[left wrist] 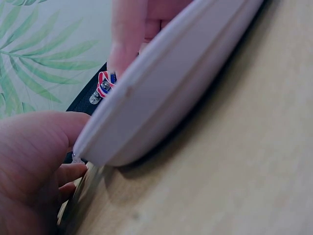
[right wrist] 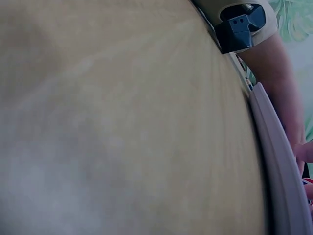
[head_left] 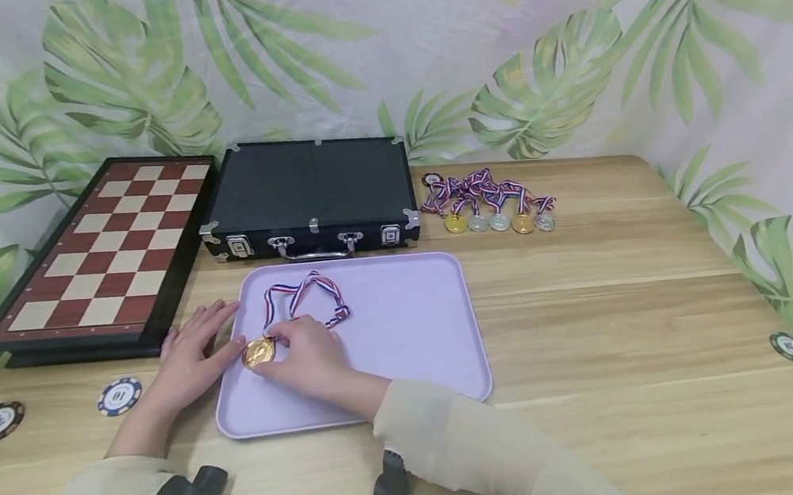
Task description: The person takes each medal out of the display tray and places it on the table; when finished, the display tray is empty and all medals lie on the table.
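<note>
A gold medal (head_left: 259,353) lies at the left side of the lilac tray (head_left: 412,334), its red, white and blue ribbon (head_left: 321,283) looped on the tray above it. With thumb and fingers, my right hand (head_left: 312,359) pinches the medal by its right edge. My left hand (head_left: 196,362) rests at the tray's left rim, fingers spread loosely and thumb reaching over the rim beside the medal. In the left wrist view the left thumb (left wrist: 73,127) touches the rim, with the other fingers lower down outside the tray.
Behind the tray stands a black case (head_left: 311,184); a chessboard (head_left: 116,242) lies to its left. Several medals (head_left: 500,221) with ribbons lie at the back right. Poker chips (head_left: 120,396) are on the table left, and another chip (head_left: 788,347) is far right.
</note>
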Action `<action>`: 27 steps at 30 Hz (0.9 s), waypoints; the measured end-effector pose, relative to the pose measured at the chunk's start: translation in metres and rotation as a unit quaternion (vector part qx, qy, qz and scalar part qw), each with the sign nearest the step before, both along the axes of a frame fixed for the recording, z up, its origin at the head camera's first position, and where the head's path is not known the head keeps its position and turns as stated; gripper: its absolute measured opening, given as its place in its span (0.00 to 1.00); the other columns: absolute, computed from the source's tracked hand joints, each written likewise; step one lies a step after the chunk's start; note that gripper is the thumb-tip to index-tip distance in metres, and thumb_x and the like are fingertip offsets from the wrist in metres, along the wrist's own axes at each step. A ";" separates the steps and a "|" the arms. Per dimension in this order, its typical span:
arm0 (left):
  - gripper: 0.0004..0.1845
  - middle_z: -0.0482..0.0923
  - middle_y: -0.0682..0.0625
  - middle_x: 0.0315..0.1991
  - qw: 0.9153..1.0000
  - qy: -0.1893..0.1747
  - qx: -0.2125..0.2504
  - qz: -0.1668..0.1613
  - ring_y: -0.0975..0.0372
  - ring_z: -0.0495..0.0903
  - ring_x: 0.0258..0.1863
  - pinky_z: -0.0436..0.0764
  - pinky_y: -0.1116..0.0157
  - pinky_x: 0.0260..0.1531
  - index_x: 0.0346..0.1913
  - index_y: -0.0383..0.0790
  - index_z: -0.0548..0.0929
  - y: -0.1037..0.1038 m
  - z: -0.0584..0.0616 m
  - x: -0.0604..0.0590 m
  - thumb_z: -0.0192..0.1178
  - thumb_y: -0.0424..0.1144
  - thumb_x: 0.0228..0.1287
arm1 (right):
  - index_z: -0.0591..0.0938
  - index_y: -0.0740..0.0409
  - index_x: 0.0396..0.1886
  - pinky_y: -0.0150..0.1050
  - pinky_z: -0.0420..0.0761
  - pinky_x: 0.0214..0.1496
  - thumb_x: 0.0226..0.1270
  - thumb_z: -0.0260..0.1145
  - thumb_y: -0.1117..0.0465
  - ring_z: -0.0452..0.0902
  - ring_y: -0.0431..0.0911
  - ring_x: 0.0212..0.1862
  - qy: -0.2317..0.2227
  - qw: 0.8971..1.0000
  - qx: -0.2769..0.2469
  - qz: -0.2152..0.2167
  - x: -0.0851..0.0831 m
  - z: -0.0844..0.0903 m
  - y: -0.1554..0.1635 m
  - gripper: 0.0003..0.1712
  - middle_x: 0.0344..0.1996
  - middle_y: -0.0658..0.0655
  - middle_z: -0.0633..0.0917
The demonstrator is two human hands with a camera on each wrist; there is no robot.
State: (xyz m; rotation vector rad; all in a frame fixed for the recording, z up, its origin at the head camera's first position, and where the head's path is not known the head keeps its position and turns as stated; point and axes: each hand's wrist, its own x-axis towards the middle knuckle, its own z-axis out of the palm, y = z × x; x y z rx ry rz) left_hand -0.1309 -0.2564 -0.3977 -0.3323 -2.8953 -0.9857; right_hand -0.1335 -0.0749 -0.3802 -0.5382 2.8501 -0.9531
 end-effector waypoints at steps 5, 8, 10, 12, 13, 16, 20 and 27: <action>0.28 0.54 0.31 0.60 1.000 0.003 0.002 0.000 0.41 0.45 0.60 0.32 0.42 0.53 0.60 0.36 0.63 0.000 0.000 0.000 0.53 0.44 0.58 | 0.78 0.42 0.43 0.34 0.65 0.40 0.42 0.64 0.37 0.67 0.35 0.38 0.047 0.997 0.067 -0.017 0.004 -0.003 -0.007 0.27 0.33 0.43 0.75; 0.28 0.54 0.31 0.60 1.000 0.001 0.002 0.001 0.41 0.45 0.60 0.32 0.42 0.53 0.60 0.36 0.63 0.000 0.000 0.001 0.53 0.44 0.58 | 0.78 0.41 0.41 0.34 0.63 0.39 0.42 0.64 0.36 0.67 0.36 0.39 0.061 0.994 0.082 -0.031 0.006 -0.005 -0.010 0.26 0.34 0.43 0.74; 0.28 0.54 0.31 0.60 1.000 0.000 0.003 0.002 0.41 0.45 0.60 0.32 0.42 0.52 0.60 0.36 0.63 0.000 0.001 0.001 0.53 0.44 0.58 | 0.78 0.41 0.41 0.34 0.63 0.38 0.42 0.64 0.36 0.66 0.36 0.38 0.068 0.993 0.089 -0.038 0.007 -0.006 -0.011 0.25 0.33 0.43 0.73; 0.28 0.54 0.31 0.60 1.000 -0.001 0.003 0.001 0.41 0.45 0.60 0.32 0.42 0.52 0.60 0.36 0.63 0.001 0.001 0.001 0.53 0.44 0.58 | 0.77 0.42 0.41 0.34 0.62 0.38 0.42 0.64 0.38 0.66 0.37 0.38 0.070 0.993 0.091 -0.041 0.006 -0.007 -0.010 0.25 0.33 0.43 0.73; 0.28 0.54 0.31 0.60 1.000 0.000 0.004 0.000 0.41 0.45 0.60 0.32 0.42 0.52 0.60 0.36 0.63 0.002 0.001 0.001 0.53 0.44 0.58 | 0.77 0.42 0.42 0.34 0.62 0.38 0.43 0.65 0.39 0.66 0.37 0.38 0.070 0.992 0.092 -0.042 0.006 -0.007 -0.009 0.25 0.33 0.44 0.73; 0.28 0.54 0.32 0.60 1.000 0.003 0.009 -0.003 0.40 0.46 0.60 0.33 0.42 0.52 0.60 0.36 0.63 0.003 0.002 0.001 0.53 0.43 0.58 | 0.77 0.42 0.44 0.33 0.63 0.38 0.43 0.66 0.44 0.67 0.38 0.38 0.068 0.993 0.092 -0.037 0.004 -0.007 -0.004 0.24 0.35 0.45 0.73; 0.27 0.55 0.32 0.59 1.000 0.007 0.010 -0.002 0.41 0.47 0.60 0.33 0.41 0.52 0.59 0.36 0.64 0.003 0.001 0.001 0.53 0.43 0.58 | 0.75 0.42 0.48 0.31 0.65 0.38 0.44 0.67 0.51 0.69 0.39 0.39 0.070 0.994 0.080 -0.010 0.001 -0.006 0.005 0.26 0.36 0.47 0.74; 0.28 0.54 0.31 0.59 1.000 0.010 0.009 -0.002 0.41 0.46 0.60 0.32 0.42 0.52 0.60 0.36 0.63 0.000 -0.002 0.000 0.53 0.44 0.58 | 0.71 0.46 0.52 0.31 0.67 0.40 0.49 0.65 0.59 0.71 0.38 0.43 0.061 0.996 0.032 0.060 -0.001 -0.005 0.011 0.27 0.41 0.46 0.77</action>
